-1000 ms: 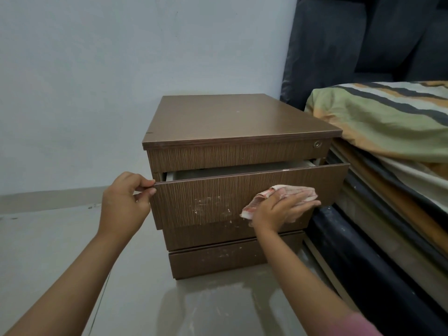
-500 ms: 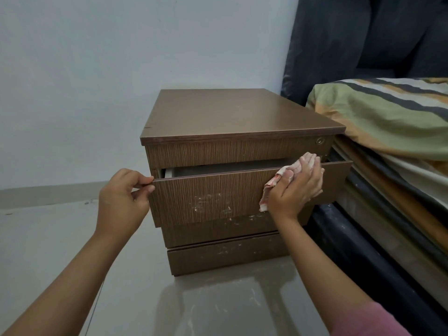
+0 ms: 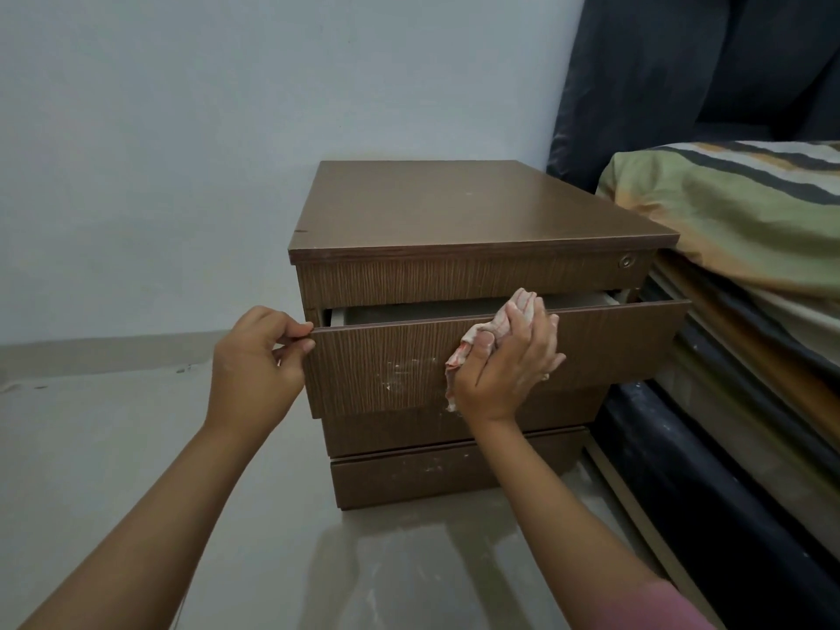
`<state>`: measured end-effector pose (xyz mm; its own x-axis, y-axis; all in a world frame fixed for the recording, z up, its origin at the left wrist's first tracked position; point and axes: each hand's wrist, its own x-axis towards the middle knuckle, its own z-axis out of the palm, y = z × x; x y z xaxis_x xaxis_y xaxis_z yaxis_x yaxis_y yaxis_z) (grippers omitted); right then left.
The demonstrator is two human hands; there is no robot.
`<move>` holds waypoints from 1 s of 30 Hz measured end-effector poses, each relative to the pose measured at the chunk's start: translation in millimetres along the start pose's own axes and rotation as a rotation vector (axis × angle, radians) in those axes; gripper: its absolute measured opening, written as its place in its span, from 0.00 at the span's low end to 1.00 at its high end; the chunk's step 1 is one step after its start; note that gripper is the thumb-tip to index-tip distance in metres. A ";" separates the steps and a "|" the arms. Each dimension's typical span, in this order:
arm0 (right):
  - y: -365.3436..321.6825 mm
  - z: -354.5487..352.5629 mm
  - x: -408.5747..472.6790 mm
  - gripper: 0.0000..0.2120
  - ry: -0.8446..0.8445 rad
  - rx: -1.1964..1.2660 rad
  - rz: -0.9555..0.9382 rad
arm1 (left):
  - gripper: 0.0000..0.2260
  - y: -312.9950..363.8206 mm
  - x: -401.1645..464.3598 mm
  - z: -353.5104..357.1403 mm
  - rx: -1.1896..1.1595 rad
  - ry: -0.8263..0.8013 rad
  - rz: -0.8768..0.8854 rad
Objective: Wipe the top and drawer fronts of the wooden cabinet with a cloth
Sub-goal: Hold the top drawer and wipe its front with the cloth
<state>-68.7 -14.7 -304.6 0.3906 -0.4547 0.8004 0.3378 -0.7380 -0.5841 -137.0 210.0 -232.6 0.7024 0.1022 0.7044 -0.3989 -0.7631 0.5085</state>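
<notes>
I am partway through the drawer fronts: my left hand [image 3: 254, 361] pinches the top left corner of the pulled-out drawer [image 3: 386, 356] of the wooden cabinet [image 3: 454, 211], which stands on the floor [image 3: 113, 447] against the wall, while my right hand [image 3: 504, 370] presses a bunched pink cloth [image 3: 491, 329] to the drawer's face near its upper edge, fingers [image 3: 527, 311] curled over it. White flecks left of the cloth and on the lower drawer [image 3: 432, 475] suggest the next stroke should run leftward, then down. The striped bedding [image 3: 736, 220] crowds the right edge, so room lies to the left.
</notes>
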 end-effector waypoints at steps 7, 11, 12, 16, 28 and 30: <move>-35.0 16.8 -27.7 0.19 -0.030 0.023 -0.038 | 0.04 -0.5 1.1 -0.4 -0.008 -0.007 -0.011; -56.8 27.3 -46.6 0.20 -0.080 0.014 -0.056 | 0.04 -2.1 1.7 -1.1 -0.018 -0.014 -0.012; -60.2 30.2 -51.6 0.20 -0.097 0.007 -0.065 | 0.04 -2.3 2.0 -1.7 -0.018 -0.017 -0.011; -66.9 37.8 -70.2 0.20 -0.138 -0.016 -0.160 | 0.04 -2.4 5.5 -5.3 -0.011 -0.041 -0.025; -21.3 38.2 -101.2 0.22 -0.204 -0.240 -0.722 | 0.05 -4.4 7.7 -7.4 -0.047 -0.056 -0.045; -5.7 33.0 -96.2 0.25 -0.220 -0.270 -0.837 | 0.05 -4.4 7.7 -6.7 -0.049 -0.056 -0.037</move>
<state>-80.0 49.7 -382.8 0.2717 0.3685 0.8891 0.3833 -0.8888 0.2512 -133.7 218.5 -226.1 0.7488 0.0925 0.6563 -0.3996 -0.7269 0.5584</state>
